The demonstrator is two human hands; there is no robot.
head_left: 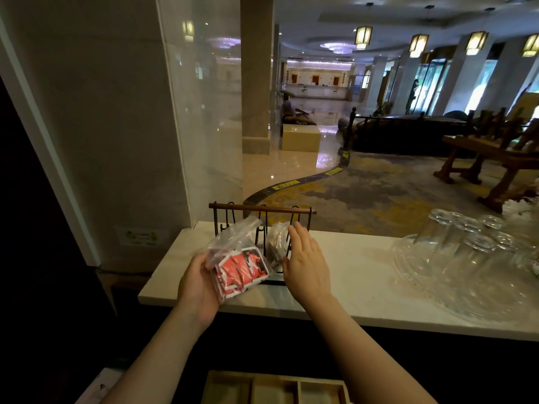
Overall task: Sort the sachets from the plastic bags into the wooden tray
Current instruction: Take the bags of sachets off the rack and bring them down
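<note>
My left hand [198, 287] grips a clear plastic bag of red sachets [242, 266] above the white counter's front edge. A second clear bag with brown sachets [277, 243] leans inside a dark wire rack [262, 212] on the counter. My right hand [306, 263] hovers with straight fingers just right of that brown bag, holding nothing; whether it touches the bag I cannot tell. The wooden tray [274, 386], split into compartments, lies at the bottom of the view below the counter, partly cut off by the frame edge.
A white stone counter [364, 272] runs left to right. On its right stands a glass platter [466, 287] with several upturned glasses [466, 228]. A wall and glass panel rise at the left. A lobby with wooden furniture lies beyond.
</note>
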